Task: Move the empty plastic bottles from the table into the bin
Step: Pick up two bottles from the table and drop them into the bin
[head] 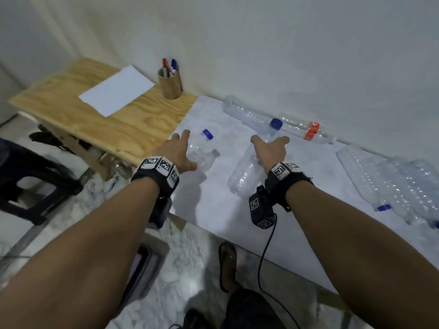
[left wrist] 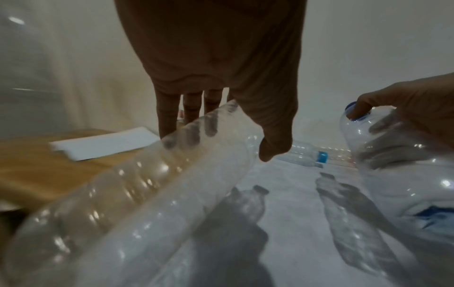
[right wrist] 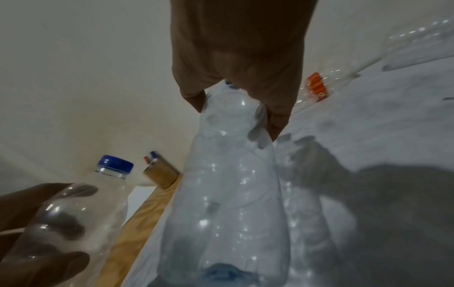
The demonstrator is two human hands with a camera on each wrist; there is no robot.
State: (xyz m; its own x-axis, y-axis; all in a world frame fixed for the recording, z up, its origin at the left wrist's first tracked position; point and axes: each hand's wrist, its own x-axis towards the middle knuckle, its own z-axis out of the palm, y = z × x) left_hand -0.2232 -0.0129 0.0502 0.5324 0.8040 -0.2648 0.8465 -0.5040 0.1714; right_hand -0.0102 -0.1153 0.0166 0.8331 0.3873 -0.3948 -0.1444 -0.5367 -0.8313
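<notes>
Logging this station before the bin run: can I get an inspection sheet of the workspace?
Surface: white table, wooden bench on its left.
Job's things: left bottle and right bottle both gripped; more bottles lie by the wall and at the right edge. Bin: not seen.
Clutter: paper, pen cup on the bench.
Grippers: left hand, right hand, each holding a bottle.
Cables: black lead hangs from the right wrist.
Surroundings: white wall, black stool, sandal on the floor.

Both hands point(head: 177, 150) point(head: 270, 150) fwd, fingers curled
</notes>
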